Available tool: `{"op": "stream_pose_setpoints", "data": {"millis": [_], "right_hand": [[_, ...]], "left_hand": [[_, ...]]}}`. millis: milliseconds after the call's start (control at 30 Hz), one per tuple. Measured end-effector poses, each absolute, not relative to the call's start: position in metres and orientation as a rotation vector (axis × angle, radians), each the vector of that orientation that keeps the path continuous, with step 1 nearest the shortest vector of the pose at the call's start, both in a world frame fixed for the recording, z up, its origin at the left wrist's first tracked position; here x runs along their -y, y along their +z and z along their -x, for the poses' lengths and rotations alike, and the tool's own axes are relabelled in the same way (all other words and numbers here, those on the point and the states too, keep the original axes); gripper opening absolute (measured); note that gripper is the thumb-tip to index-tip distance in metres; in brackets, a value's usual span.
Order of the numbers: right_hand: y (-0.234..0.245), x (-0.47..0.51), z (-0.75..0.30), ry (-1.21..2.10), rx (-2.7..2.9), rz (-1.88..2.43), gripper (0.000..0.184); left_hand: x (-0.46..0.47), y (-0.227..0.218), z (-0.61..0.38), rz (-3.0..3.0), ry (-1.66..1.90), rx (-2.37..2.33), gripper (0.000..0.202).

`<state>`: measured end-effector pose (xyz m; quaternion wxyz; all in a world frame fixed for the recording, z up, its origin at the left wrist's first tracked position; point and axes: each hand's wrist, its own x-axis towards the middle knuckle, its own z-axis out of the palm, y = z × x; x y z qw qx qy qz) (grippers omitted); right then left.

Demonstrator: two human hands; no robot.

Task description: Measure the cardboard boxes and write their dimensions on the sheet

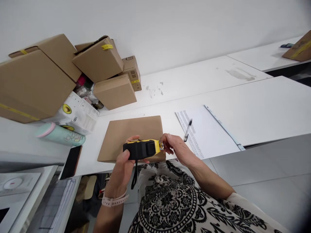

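My left hand [126,161] is wrapped round a black and yellow tape measure [139,149], its thumb on the black case and a wrist strap hanging below. The fingers of my right hand [175,146] are closed at the metal end tab [161,145] of the tape, on the case's right side. Under both hands a flat brown cardboard box [136,127] lies on the white table. To the right are printed sheets [206,136] with a pen [188,130] on top.
Several cardboard boxes [97,60] are stacked at the back left. Beside them stand a white carton with avocado pictures [77,111] and a mint bottle [60,134] on its side. A dark phone [71,162] lies at the table's left edge. Another box [298,48] sits far right.
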<state>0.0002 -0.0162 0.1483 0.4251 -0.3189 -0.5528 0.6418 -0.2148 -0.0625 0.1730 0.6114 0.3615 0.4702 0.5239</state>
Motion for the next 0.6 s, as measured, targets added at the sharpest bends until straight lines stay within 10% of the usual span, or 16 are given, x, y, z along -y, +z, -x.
{"op": "stream_pose_setpoints", "data": {"millis": [600], "right_hand": [[0.093, -0.009, 0.009, 1.443, 1.177, 1.019, 0.063]], "left_hand": [[-0.011, 0.192, 0.398, -0.682, 1.584, -1.587, 0.036]]}}
